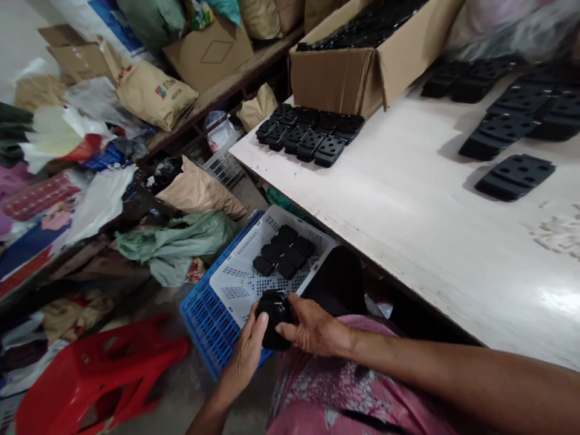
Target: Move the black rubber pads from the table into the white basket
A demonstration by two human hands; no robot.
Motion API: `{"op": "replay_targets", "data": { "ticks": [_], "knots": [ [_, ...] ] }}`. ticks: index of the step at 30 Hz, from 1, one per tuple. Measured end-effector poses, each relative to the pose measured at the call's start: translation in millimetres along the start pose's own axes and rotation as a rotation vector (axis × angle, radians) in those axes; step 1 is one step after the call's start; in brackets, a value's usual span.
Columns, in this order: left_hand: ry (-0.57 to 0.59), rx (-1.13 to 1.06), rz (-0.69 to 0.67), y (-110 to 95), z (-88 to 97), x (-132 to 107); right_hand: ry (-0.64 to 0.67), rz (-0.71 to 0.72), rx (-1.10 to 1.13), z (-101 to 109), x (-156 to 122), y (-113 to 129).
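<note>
Black block (274, 320), long axis pointing forward, away from body, held above white basket (235, 284). Between left hand (244, 356) and right hand (312, 326): fingers pressed together, pinching both long edges.

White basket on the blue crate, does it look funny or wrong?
Yes, a little. The white plastic basket sits crooked on the blue plastic crate, set off to one side, so blue shows along only one edge. Above it, the left hand and right hand hold a black block.
</note>
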State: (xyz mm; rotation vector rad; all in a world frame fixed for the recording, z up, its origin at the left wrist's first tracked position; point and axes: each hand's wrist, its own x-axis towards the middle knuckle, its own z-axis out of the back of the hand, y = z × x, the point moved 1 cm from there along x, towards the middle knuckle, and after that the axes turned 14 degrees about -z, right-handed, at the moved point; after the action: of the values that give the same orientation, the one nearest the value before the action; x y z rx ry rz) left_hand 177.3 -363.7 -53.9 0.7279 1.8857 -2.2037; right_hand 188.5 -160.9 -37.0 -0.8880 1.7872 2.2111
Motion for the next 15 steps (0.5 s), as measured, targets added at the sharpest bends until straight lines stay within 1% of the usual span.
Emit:
{"op": "replay_targets", "data": {
  "ticks": [2, 5, 7, 9, 10, 12, 13, 14, 15],
  "knots": [
    [-0.069, 0.077, -0.086, 9, -1.3, -1, 0.07, -0.01, 0.015, -8, 11, -6],
    [-0.17, 0.162, -0.134, 18, -1.0, 2, 0.148, -0.07, 0.069, -22, 32, -15],
    [-0.243, 0.205, -0.151, 20, 2.6, 8, 0.186, -0.113, 0.101, -30, 48, -20],
    [-0.273, 0.22, -0.178, 21, 9.6, 19, 0.269, -0.102, 0.117, -35, 67, -23],
    [-0.272, 0.212, -0.201, 21, 14.0, 25, 0.312, -0.083, 0.067, -35, 79, -24],
    [-0.276, 0.171, -0.238, 23, 23.5, 38, 0.36, -0.051, -0.144, -31, 107, -26],
    [-0.285, 0.148, -0.244, 25, 27.9, 44, 0.325, -0.055, -0.339, -26, 124, -27],
    [-0.296, 0.127, -0.239, 29, 31.5, 50, 0.268, -0.078, -0.454, -20, 142, -28],
    [-0.311, 0.107, -0.224, 33, 34.3, 55, 0.222, -0.094, -0.522, -14, 162, -28]
  ]
}}
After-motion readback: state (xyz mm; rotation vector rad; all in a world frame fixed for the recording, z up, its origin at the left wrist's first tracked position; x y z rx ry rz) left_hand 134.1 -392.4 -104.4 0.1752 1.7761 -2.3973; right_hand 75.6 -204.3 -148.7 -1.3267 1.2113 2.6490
